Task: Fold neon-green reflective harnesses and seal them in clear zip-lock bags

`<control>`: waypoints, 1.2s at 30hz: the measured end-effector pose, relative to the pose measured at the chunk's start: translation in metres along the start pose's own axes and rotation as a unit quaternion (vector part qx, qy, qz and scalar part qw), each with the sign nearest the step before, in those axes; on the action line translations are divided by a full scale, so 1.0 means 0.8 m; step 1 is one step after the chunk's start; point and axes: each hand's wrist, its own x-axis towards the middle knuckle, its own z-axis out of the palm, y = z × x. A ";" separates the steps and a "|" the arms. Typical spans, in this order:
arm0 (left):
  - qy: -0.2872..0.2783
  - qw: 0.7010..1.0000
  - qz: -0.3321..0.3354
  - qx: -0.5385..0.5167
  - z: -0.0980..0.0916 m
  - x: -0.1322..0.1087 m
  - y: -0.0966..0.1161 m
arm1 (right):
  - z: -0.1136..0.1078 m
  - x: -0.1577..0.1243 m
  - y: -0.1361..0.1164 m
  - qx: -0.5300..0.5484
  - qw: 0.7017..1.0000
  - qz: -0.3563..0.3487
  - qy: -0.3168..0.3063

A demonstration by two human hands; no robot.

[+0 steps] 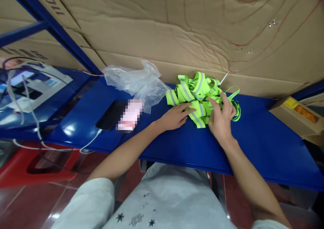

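A tangled heap of neon-green reflective straps point(198, 87) with grey stripes lies against the cardboard at the back of the blue table. My left hand point(178, 116) rests flat at the heap's near left side, its outstretched fingers touching a strap end. On the near right side, my right hand point(220, 116) reaches over the straps, with thumb and forefinger apart and the other fingers bent. Thin green cords point(236, 110) stick out beyond my right hand, which partly hides them.
Left of the straps lies a crumpled clear plastic bag point(138, 82). A black phone point(110, 116) with a white cable sits beside a blurred-out pink item point(130, 116). A cardboard box point(297, 119) stands at the right. A red stool point(37, 166) is below the blue table point(177, 151).
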 end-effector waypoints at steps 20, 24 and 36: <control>0.017 0.902 -0.425 0.076 -0.117 -0.069 -0.050 | -0.007 -0.008 -0.029 0.116 0.981 -0.146 -0.054; 0.040 0.908 -0.415 0.036 -0.110 -0.067 -0.086 | -0.001 -0.008 -0.025 0.119 0.981 -0.147 -0.051; 0.036 0.918 -0.394 0.021 -0.125 -0.058 -0.147 | -0.006 -0.009 -0.030 0.124 0.977 -0.162 -0.059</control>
